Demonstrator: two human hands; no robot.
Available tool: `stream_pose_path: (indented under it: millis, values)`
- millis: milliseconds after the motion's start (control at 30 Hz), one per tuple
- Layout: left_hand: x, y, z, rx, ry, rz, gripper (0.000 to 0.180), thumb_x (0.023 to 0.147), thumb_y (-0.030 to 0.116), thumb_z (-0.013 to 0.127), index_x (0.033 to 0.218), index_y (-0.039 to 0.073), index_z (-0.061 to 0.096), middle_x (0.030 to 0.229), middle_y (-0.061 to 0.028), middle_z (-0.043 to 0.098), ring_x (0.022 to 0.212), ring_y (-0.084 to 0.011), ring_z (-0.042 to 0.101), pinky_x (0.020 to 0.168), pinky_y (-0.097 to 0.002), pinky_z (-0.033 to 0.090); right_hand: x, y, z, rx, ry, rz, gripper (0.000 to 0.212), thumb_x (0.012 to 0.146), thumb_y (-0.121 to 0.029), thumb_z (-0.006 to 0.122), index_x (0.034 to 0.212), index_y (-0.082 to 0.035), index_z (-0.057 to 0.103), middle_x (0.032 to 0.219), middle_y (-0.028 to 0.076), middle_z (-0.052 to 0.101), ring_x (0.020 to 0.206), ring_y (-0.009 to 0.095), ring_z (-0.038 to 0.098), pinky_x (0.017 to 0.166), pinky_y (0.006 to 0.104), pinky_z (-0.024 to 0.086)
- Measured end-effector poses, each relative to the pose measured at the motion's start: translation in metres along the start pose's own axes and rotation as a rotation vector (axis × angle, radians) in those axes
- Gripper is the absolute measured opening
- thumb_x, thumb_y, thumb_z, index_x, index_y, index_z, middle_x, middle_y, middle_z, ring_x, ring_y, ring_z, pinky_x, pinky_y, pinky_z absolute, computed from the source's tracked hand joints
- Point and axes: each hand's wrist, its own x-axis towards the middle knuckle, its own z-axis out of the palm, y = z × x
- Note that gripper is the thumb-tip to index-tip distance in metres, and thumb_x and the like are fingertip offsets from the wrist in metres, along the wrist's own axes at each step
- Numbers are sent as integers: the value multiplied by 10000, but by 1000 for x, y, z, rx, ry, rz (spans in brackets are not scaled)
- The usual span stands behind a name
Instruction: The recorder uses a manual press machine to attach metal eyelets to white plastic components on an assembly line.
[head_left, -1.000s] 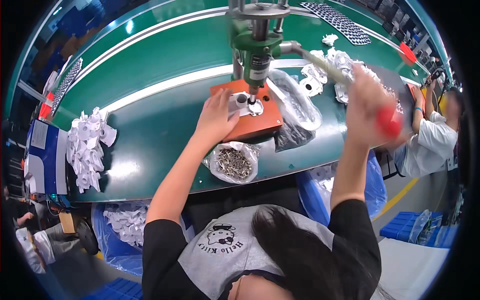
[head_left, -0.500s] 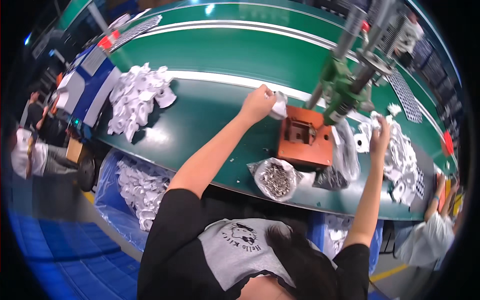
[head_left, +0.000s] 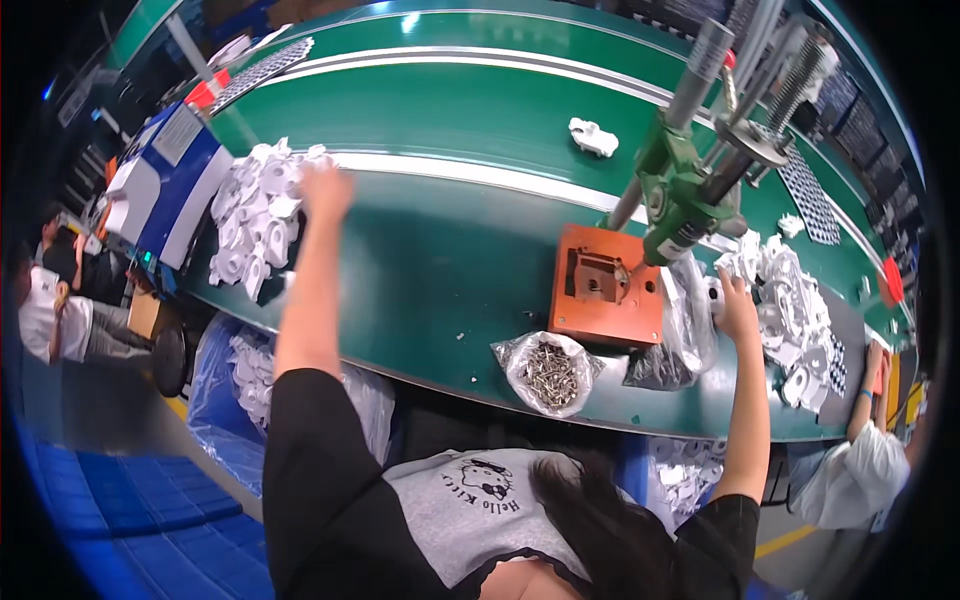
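My left hand, smeared by motion, is at the right edge of a heap of white molded plastic parts on the left of the bench. Whether its fingers hold a part cannot be made out. My right hand is closed on a white plastic part with a round hole, beside the right-hand pile of white parts. Between my hands sits an orange fixture block with a recess, below a green press head. A clear bag of small metal pins or screws stands in front of it.
A lone white part lies on the green conveyor behind the bench. Clear plastic bags lie right of the block. A blue-and-white machine stands at far left. Lined bins sit below. Another person works at right.
My left hand has swung left from beside the orange block to the left heap. My right hand has come down to the holed white part. A white part now lies on the conveyor.
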Motion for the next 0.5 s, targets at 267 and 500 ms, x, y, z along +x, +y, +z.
stream_pose_path:
  millis: [267,500]
  values:
    - [-9,-89,11,-83,38,16,350,833,328,592,1158,198,602,1016,-229,572,947,-400,567,824,-477,460,-5,-16,-14,-67,102,65,468,630,-187,676,1038,-4,538,1099,199,499,1068,394,489,893,486,421]
    - [-57,2,-69,-1069,154,33,412,938,370,516,1217,70,557,1068,-142,581,943,-219,577,852,-330,451,-57,-74,-59,564,502,236,657,739,-175,723,1286,32,424,1102,177,538,1023,291,535,905,365,419]
